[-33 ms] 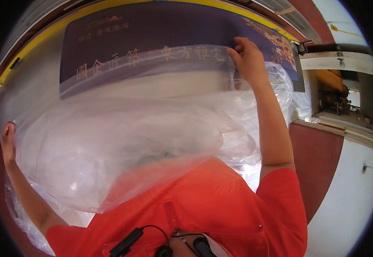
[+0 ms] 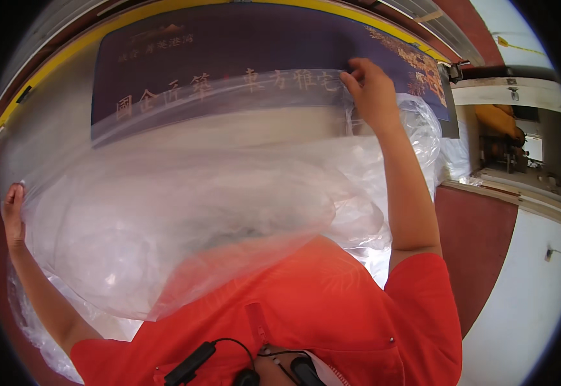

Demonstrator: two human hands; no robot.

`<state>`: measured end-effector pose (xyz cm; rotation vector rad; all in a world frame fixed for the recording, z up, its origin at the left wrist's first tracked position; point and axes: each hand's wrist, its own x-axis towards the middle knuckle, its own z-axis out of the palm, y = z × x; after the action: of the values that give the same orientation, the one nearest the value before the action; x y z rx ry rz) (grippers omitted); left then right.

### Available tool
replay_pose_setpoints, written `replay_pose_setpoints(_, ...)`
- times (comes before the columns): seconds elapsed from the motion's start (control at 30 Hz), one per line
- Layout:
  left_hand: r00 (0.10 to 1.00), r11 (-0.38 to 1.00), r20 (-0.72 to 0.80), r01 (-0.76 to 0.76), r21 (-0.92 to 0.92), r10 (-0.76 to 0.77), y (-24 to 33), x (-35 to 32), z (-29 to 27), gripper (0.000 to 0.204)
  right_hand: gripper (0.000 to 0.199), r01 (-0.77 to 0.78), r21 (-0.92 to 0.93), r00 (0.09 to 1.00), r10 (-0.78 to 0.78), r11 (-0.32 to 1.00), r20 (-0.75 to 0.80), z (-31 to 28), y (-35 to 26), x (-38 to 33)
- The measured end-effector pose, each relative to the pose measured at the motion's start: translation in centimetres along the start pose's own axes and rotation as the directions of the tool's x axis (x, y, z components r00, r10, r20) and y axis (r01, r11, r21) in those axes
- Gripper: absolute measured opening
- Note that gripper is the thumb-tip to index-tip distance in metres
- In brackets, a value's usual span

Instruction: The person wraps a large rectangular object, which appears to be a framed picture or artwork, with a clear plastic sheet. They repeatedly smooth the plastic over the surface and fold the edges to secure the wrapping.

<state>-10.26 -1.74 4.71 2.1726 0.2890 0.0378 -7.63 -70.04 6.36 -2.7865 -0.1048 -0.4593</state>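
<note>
As clear plastic sheeting (image 2: 164, 206) is stretching across mid-frame, the left hand (image 2: 14, 207), far left, and the right hand (image 2: 375, 93), upper right, are pinching its edge between closely drawn fingers (image 2: 365, 68).

Workshop, seemingly: broad yellow-edged worktable (image 2: 52, 103) bearing clear plastic sheeting (image 2: 164, 199).

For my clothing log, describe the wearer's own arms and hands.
Short red sleeves cover the upper arms, leaving the forearms bare. The left hand and right hand are bare too: no gloves or wristbands show.
</note>
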Motion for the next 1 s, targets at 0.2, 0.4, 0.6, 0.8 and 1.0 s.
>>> replay_pose_setpoints(0.2,0.977,0.946,-0.188,0.032,-0.323,-0.098,1.1,1.5,0.0,0.031,0.015,-0.12,0.084,0.988,0.127,0.989,-0.091,0.9,-1.5,-0.3)
replay_pose_setpoints(0.4,0.879,0.98,-0.465,-0.012,0.197,0.104,3.8,7.2,1.5,0.025,0.014,-0.278,0.63,0.948,0.312,0.725,0.059,-0.7,-0.6,1.3)
replay_pose_setpoints(0.6,0.905,0.989,-0.401,-0.116,0.086,0.141,4.9,18.9,9.7,0.038,0.026,-0.207,0.17,0.927,0.248,0.964,-0.281,1.8,6.2,9.3)
replay_pose_setpoints(0.8,0.749,0.888,-0.654,0.225,0.4,0.105,7.5,20.9,14.6,0.054,0.043,-0.537,0.202,0.804,0.57,0.819,-0.171,3.4,8.6,12.3)
replay_pose_setpoints(1.0,0.715,0.83,-0.66,0.211,0.517,0.23,3.1,22.0,12.0,0.049,0.048,-0.605,0.215,0.732,0.642,0.767,-0.23,4.4,8.3,12.1)
